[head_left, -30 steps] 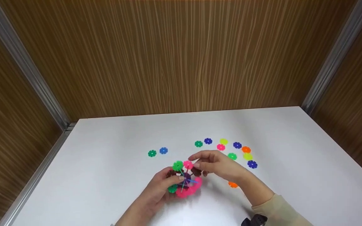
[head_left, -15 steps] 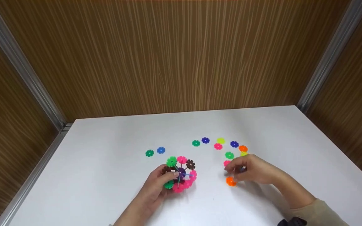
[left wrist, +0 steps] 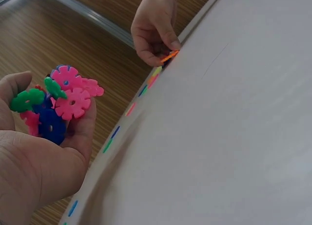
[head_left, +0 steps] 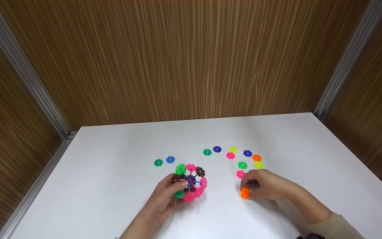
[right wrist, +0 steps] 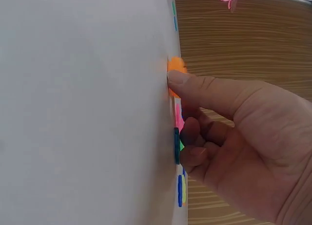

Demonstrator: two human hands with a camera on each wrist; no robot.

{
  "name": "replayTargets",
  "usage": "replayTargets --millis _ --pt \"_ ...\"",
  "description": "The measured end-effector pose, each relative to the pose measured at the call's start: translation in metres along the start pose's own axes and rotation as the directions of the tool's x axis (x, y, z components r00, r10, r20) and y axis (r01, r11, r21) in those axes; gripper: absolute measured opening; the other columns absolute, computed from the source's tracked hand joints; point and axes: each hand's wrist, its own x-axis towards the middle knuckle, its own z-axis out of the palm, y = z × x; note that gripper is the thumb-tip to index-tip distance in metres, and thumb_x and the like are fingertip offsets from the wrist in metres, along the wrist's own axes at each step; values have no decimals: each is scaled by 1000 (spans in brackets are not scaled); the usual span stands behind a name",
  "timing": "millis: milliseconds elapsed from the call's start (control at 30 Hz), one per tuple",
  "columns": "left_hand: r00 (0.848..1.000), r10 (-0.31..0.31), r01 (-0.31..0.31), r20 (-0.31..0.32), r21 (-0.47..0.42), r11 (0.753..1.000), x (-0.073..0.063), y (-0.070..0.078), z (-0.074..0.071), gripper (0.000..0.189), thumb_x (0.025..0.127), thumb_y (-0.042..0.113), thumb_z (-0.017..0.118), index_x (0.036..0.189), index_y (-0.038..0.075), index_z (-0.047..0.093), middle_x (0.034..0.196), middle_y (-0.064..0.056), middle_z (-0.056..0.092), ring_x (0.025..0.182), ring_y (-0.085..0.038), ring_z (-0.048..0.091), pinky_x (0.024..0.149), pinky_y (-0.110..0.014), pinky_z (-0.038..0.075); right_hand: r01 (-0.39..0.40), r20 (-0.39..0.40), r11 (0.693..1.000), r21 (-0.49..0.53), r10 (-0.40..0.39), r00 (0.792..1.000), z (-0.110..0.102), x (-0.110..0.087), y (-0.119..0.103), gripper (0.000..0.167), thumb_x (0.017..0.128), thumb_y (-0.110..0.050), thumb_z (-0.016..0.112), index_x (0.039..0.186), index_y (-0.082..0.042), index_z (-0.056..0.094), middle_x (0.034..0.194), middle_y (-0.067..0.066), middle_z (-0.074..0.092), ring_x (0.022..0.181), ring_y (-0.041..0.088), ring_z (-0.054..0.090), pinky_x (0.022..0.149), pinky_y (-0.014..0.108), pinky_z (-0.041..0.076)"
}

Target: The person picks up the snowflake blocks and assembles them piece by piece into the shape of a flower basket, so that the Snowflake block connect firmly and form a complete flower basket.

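Observation:
My left hand (head_left: 164,196) holds a round assembly of interlocking flower-shaped plastic discs (head_left: 197,192), its thumb on the purple centre. Pink, green and brown discs ring that centre; in the left wrist view a blue disc (left wrist: 51,126) also shows. On the right, my right hand (head_left: 274,185) pinches an orange flower-shaped disc (head_left: 245,193) between thumb and finger. The orange disc (right wrist: 177,64) is tipped up on edge at the tabletop in the right wrist view. Just behind this hand lies a pink disc (head_left: 240,174).
Loose discs lie flat on the white table (head_left: 111,186): green (head_left: 158,162) and blue (head_left: 170,159) at left, several more at right, including yellow (head_left: 258,165), light green (head_left: 242,165) and navy (head_left: 247,153). A wood-grain panel (head_left: 191,59) stands behind the table.
My right hand has left the assembly, moved right to the orange disc and tilted it up from the table. My left hand keeps hold of the assembly, slightly shifted.

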Motion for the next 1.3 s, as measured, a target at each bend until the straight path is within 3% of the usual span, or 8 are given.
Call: replayTargets --millis 100,200,333,467,600,733,1000,1300 --pt "1000 14 -14 13 -10 1000 0 0 -1 62 91 20 81 144 2 53 140 -12 63 125 -26 61 105 -42 53 22 -37 999 32 -20 999 1 4 -6 14 92 -14 84 96 -22 73 91 -7 67 89 17 60 76 22 52" --pt "1000 25 -25 15 -16 1000 0 -1 0 58 92 18 80 140 -1 54 139 -12 62 123 -24 61 108 -39 52 58 -93 988 145 -45 995 4 13 -21 6 96 -15 80 100 -19 76 91 -1 71 85 23 63 72 22 53" --pt "1000 23 -23 17 -12 1000 0 -2 1 63 92 15 81 144 -6 52 143 -14 61 126 -24 60 117 -41 44 129 -158 936 328 -80 984 10 30 -51 10 101 -17 74 109 -14 79 99 10 76 90 42 66 75 26 57" --pt "1000 10 -10 21 -8 1000 -1 -2 1 65 91 14 80 146 -6 52 142 -14 63 127 -23 61 121 -45 39 211 -241 897 388 -123 963 19 45 -78 13 102 -15 73 113 -10 80 102 10 78 94 44 69 83 34 62" --pt "999 23 -23 44 -6 1000 -2 -3 1 55 94 14 78 140 -5 56 134 -11 68 120 -21 63 119 -44 41 270 -314 887 375 -153 937 26 55 -95 13 100 -10 75 111 -9 81 100 7 79 90 34 73 85 39 63" --pt "998 42 -42 54 -1 999 -2 -5 2 50 95 13 76 138 -4 57 133 -10 68 120 -20 63 121 -46 39 286 -342 898 335 -167 925 32 58 -100 12 99 -8 76 108 -10 82 97 5 78 83 32 71 76 30 62" --pt "998 56 -56 0 112 992 -2 -6 8 45 93 13 78 131 -5 60 132 -12 70 123 -24 63 119 -47 41 271 -359 944 186 -192 913 36 55 -103 14 99 -9 75 106 -16 85 96 -6 78 76 17 64 66 23 54" --pt "999 46 -45 -2 116 992 -4 -6 9 39 91 9 79 125 -5 63 129 -13 72 121 -25 66 109 -37 51 298 -311 946 127 -247 918 37 57 -107 17 97 -2 75 109 -9 85 95 -3 78 78 13 68 71 26 61"
